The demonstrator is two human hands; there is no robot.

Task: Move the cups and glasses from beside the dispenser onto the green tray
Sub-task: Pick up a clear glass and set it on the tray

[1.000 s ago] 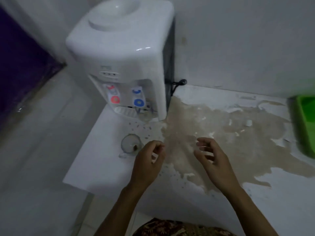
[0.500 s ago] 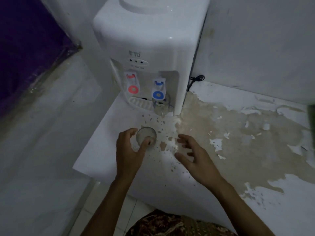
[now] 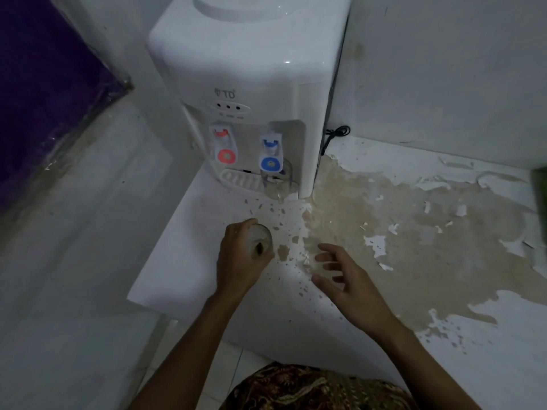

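Note:
A small clear glass [image 3: 260, 241] stands on the white counter in front of the white water dispenser [image 3: 251, 93]. My left hand [image 3: 239, 258] is wrapped around this glass from its left side. A second clear glass [image 3: 279, 184] sits on the drip tray under the blue tap. My right hand [image 3: 343, 276] hovers over the counter to the right of the held glass, fingers spread, holding nothing. Only a sliver of the green tray [image 3: 540, 196] shows at the right edge.
The counter [image 3: 384, 335] has a large brown patch of peeled paint to the right of the dispenser. A black cord [image 3: 334, 136] hangs behind the dispenser. The counter's left edge drops to a pale floor, and a purple object [image 3: 44, 84] stands at the far left.
My left hand has closed around the small glass that it was only reaching for. The view has moved closer to the dispenser, and the green tray has slid almost out of sight.

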